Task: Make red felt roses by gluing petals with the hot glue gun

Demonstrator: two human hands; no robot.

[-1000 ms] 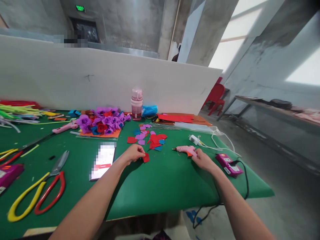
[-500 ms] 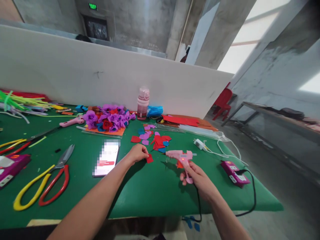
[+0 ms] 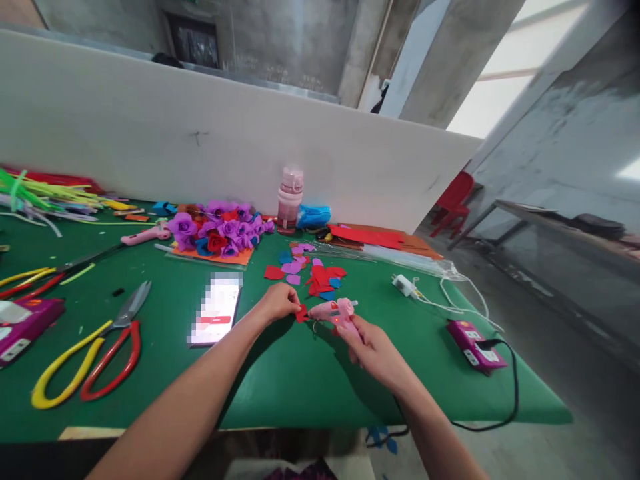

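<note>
Between the fingertips of my left hand [image 3: 279, 302] is a small red petal-shaped piece [image 3: 302, 313], held just above the green table. My right hand [image 3: 373, 347] grips a pink glue gun [image 3: 336, 312], its nozzle pointing left and meeting the red piece, as far as I can see. Beyond my hands lies a loose heap of cut pieces: red ones [image 3: 323, 279], purple ones [image 3: 292, 267] and blue ones [image 3: 327, 295]. Farther back, a bunch of purple, red and blue handmade roses [image 3: 225, 230] rests on an orange sheet.
A phone [image 3: 218, 310] and scissors with yellow and red handles [image 3: 113, 347] lie to the left. To the right are a white charger [image 3: 404, 285] and a purple power strip [image 3: 477, 345] with a black cord. A pink bottle [image 3: 290, 200] stands by the white partition [image 3: 240, 133].
My right hand has brought the glue gun left, from apart to the red piece, and tilted it. My left hand stays about where it was, still holding the piece.
</note>
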